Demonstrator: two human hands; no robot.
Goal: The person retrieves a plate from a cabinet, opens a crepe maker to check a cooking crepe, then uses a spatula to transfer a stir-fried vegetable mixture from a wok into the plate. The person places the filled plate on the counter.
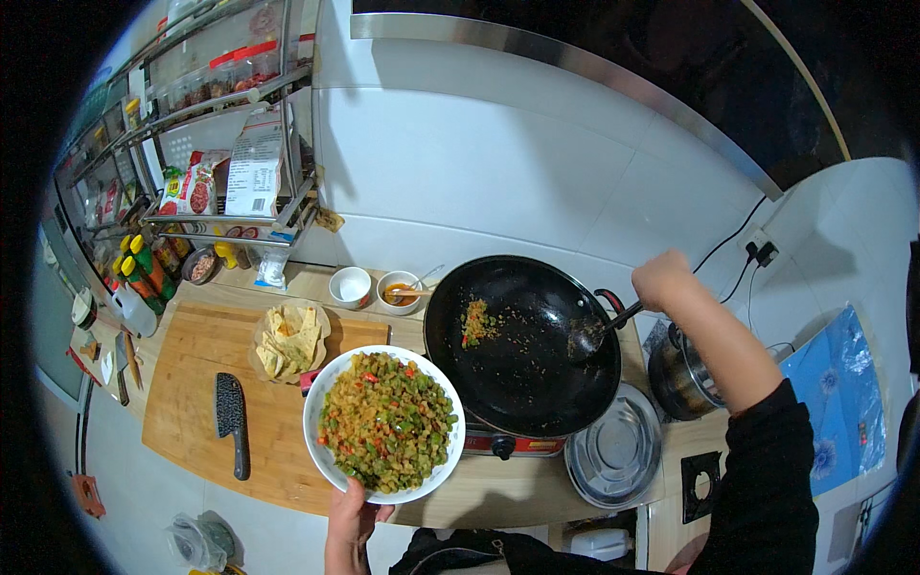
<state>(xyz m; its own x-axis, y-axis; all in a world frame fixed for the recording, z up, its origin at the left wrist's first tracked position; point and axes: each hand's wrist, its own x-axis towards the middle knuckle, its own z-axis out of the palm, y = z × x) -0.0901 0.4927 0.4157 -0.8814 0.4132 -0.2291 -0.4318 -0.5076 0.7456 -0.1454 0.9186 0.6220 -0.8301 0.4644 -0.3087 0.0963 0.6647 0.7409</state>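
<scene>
My left hand (pixel 353 507) grips the near rim of a white bowl (pixel 310 431), thumb on top. Chopped green, yellow and red food (pixel 388 424) is heaped in it. To the right of the bowl stands a black wok (pixel 532 388) on a red portable stove (pixel 514 445). My right hand (pixel 665 280) is closed around the handle of a ladle (pixel 589 338), whose dark head rests inside the wok's right side. A small heap of the same chopped food (pixel 478 323) lies in the wok's left part, with scattered bits around it.
A wooden cutting board (pixel 187 402) holds a cleaver (pixel 231 424) and a paper-lined dish of flat yellow pieces (pixel 291 341). Two small bowls (pixel 350 287) stand behind it. A metal lid (pixel 614 453) leans near the wok; a steel pot (pixel 683 381) stands right. A metal rack (pixel 215 219) rises at left.
</scene>
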